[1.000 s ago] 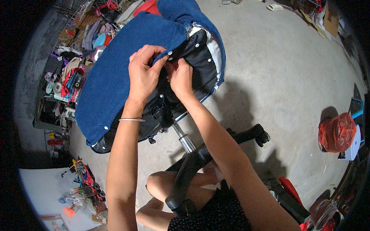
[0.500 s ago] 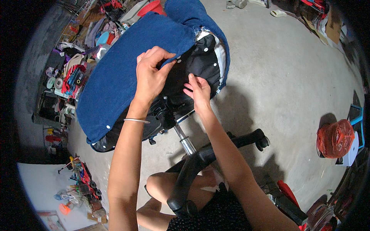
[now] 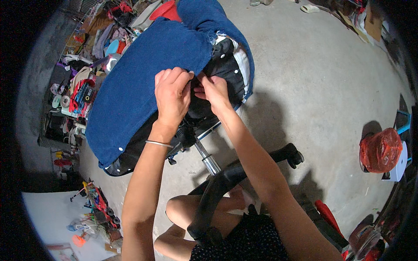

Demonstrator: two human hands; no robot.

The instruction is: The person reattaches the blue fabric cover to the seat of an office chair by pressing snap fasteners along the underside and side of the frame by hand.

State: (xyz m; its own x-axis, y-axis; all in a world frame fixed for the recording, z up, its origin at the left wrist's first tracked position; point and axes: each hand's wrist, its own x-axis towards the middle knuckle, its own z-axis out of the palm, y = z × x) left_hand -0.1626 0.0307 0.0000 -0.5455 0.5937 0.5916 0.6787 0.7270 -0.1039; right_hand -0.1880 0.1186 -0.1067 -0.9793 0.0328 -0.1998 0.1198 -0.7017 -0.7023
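Note:
An office chair lies tipped over on the floor, its seat wrapped in a blue fabric cover [image 3: 135, 82]. The black underside [image 3: 224, 65] of the seat shows, dotted with small white round fasteners. My left hand [image 3: 173, 96] is closed on the cover's edge at the middle of the seat. Just to its right, my right hand [image 3: 214, 93] has its thumb side at the same edge, fingers curled against the black underside; the fingertips are partly hidden. Below my hands, a metal gas-lift column [image 3: 208, 161] runs to the black wheeled base [image 3: 222, 180].
My bent legs [image 3: 196, 209] are beside the chair base. Piled household clutter [image 3: 82, 87] crowds the left side, with a red basin [image 3: 166, 11] at the back. To the right, a red plastic bag [image 3: 381, 150] rests on a white stool [image 3: 399, 167].
My right hand has moved left and up to the cover's edge, its fingers now close to my left hand. My left hand has turned slightly and remains on the edge.

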